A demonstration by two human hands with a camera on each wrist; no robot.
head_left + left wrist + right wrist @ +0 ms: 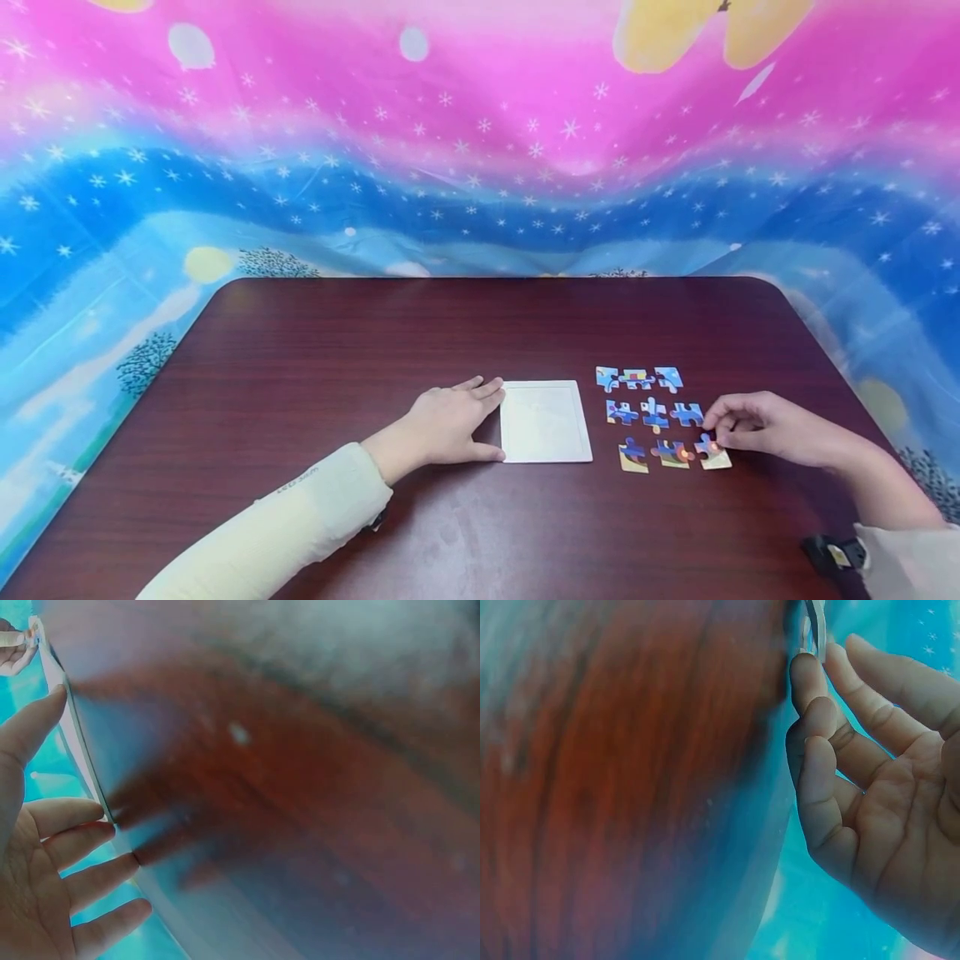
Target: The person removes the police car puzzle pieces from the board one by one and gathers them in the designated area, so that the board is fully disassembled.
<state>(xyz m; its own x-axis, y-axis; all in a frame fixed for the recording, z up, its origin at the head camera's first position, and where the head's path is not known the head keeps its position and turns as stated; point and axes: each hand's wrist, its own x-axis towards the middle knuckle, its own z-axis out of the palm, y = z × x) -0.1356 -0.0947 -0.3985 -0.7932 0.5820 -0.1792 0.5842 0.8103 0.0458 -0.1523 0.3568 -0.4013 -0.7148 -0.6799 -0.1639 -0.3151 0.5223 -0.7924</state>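
Observation:
A square white tray [546, 422] with a raised rim lies flat on the table. Along its left edge rests my left hand [453, 421], thumb and fingers straight and spread. The left wrist view shows those fingers [82, 881] from the palm side. To the tray's right, several jigsaw pieces lie apart in three rows of three. My right hand [772, 429], fingers bent, has its thumb and fingertips at the upper right of the nearest row's right-hand piece [716, 457]. In the right wrist view its thumb and fingertips [810, 671] stand apart, with the contact partly hidden.
The dark reddish-brown table [337, 350] has rounded far corners. A pink and blue patterned cloth [480, 167] hangs behind it and along both sides. The middle row's right-hand piece [686, 414] lies close to the right fingertips.

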